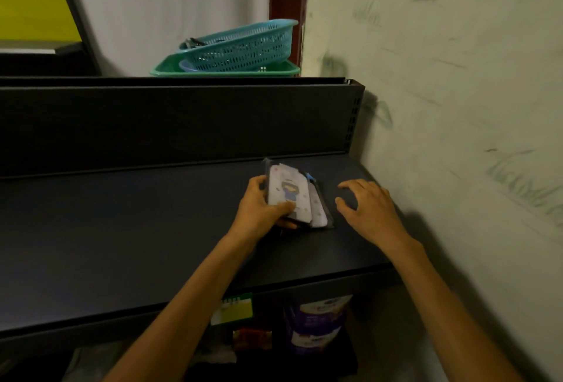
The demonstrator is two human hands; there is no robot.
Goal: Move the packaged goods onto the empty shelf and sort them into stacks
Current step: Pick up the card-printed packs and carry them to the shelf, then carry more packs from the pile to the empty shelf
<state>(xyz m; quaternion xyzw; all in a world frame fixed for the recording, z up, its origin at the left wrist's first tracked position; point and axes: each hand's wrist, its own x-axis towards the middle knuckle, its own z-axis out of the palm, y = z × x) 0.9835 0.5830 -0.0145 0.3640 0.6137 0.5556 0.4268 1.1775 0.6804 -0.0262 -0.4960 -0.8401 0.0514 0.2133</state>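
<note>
Blue basket [243, 46] nested in green basket [170, 69] beside scribbled wall [441, 76].

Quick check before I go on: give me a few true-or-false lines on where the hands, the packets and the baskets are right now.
1. The left hand grips the packets. True.
2. The right hand holds a packet. False: it holds nothing; its fingers are spread over the bare shelf just right of the packets.
3. The packets lie near the shelf's right end, close to the wall. True.
4. The blue basket stands on the shelf beside the packets. False: it sits in a green basket behind and above the shelf's back panel.
5. The shelf already carries several separate stacks. False: only this one bunch of packets shows on it.
</note>
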